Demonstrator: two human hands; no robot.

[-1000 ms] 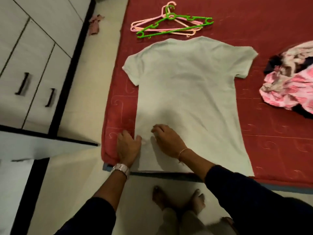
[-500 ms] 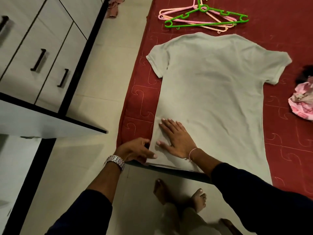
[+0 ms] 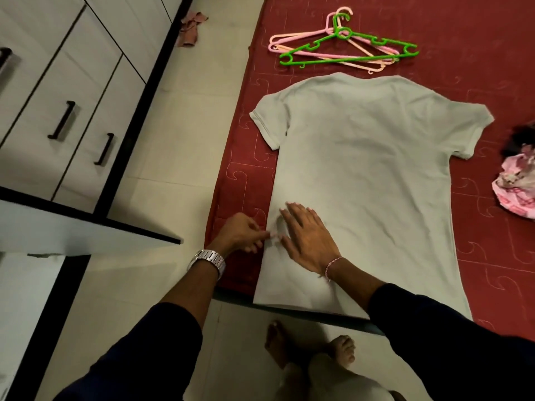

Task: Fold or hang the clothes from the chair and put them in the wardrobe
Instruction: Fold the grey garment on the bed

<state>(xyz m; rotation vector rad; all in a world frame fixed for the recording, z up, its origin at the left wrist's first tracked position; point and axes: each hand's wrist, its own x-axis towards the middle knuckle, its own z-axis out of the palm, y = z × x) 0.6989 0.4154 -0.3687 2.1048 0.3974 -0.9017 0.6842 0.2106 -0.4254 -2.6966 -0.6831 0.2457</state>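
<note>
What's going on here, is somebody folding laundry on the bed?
Yes. A person has a pale T-shirt spread flat on the red mattress. The right hand presses flat on the shirt near its left edge, while the left hand pinches that edge, apparently to start a fold. Plastic hangers lie above the collar, and a pink patterned garment waits at the right.
</note>
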